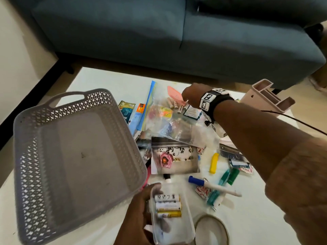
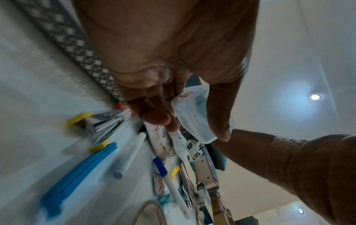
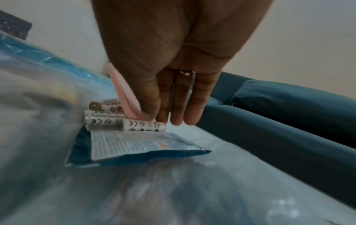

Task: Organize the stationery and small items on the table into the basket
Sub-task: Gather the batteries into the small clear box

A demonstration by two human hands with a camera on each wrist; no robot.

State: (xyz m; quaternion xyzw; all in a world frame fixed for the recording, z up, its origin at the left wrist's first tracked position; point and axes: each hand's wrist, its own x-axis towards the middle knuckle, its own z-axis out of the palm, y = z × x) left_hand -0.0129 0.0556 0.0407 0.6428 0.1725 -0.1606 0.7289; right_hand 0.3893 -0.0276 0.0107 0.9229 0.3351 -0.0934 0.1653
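The grey lattice basket (image 1: 28, 156) stands tilted and empty at the left, its near corner by my left hand (image 1: 141, 206). That hand grips a clear plastic box (image 1: 172, 227) with three batteries (image 1: 167, 206) inside; the left wrist view shows the box (image 2: 192, 115) pinched between thumb and fingers. My right hand (image 1: 184, 99) reaches far over a zip bag (image 1: 164, 121), fingers straight and pointing down. Its fingertips (image 3: 174, 120) hover just above several loose batteries (image 3: 142, 125), beside a pink flat piece (image 3: 123, 91). It holds nothing.
A blue sachet (image 3: 134, 146) lies just before the loose batteries. A photo card (image 1: 174, 160), yellow clip (image 1: 214, 162), blue-capped pen (image 1: 214, 186), green markers (image 1: 228, 175) and tape roll (image 1: 211, 230) litter the white table. A pink organiser (image 1: 267, 96) sits far right; a blue sofa (image 1: 159, 41) stands behind.
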